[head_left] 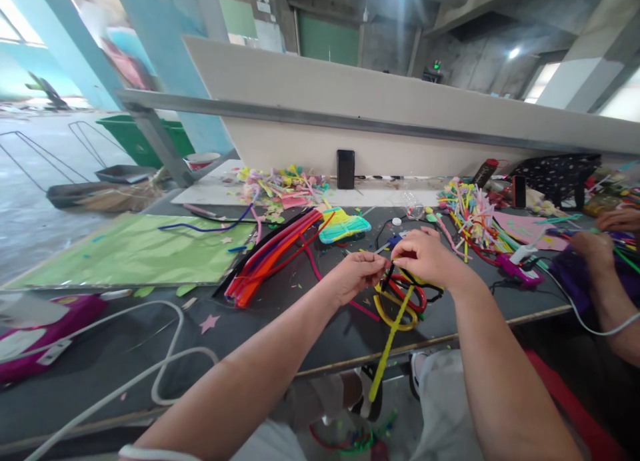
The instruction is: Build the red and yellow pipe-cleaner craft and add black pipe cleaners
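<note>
Near the table's front edge, my left hand (357, 274) and my right hand (423, 256) are close together, fingers pinched on a black pipe cleaner (389, 272). Below them, looped red and yellow pipe cleaners (397, 312) lie by the edge, and a long yellow stem (390, 351) slants down past it. The fingertips partly hide the black piece. To the left lies a bundle of red, orange, purple and black pipe cleaners (275, 254). A blue and yellow foam-like piece (345, 226) rests behind my left hand.
A phone (345, 169) leans on the white board. Piles of colourful stems (467, 214) stand at the back right. A green sheet (135, 248) and a magenta glue gun or similar device (50, 334) lie left. Another person's hands (595, 251) are at the far right.
</note>
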### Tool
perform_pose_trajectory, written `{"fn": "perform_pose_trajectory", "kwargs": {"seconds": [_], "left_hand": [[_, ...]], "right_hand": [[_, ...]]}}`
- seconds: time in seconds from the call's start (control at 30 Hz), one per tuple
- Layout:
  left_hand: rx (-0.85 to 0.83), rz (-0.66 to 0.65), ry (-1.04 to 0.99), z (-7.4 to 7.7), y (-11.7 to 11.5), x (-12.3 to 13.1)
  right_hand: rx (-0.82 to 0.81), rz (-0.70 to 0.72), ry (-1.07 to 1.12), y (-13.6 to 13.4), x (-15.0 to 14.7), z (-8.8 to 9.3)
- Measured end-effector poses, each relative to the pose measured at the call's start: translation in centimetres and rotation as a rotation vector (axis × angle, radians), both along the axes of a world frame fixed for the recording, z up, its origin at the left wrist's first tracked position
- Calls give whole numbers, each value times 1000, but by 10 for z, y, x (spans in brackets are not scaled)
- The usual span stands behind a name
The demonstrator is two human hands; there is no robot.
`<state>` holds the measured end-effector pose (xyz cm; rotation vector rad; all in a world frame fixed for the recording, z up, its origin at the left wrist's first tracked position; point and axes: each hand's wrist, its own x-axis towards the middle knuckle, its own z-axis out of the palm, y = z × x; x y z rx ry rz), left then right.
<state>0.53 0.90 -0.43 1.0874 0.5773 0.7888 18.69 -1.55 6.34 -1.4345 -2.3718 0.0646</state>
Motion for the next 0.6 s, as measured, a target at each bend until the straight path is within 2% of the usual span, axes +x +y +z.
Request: {"fn": "perform_pose_trajectory", "kwargs": {"seconds": [0.07,0.17,0.27,0.33,0.43,0.6], "left_hand": [[148,70,83,1,-2,-4],[508,195,279,7,-11,-9],[863,241,433,11,-21,-8],[1024,275,497,10,-25,-5],[1103,320,535,5,-24,-1],[994,411,524,1,-15,0]], "right_hand": [[-31,-15,2,3,2,0],[-77,-37,0,6,3,-2],[-92,-38,-4,8,2,-3],[-86,-34,-6,9,0,-4],[-81,-28,-31,9,-3,-5],[-97,-13,-68,7,-5,-5]]}}
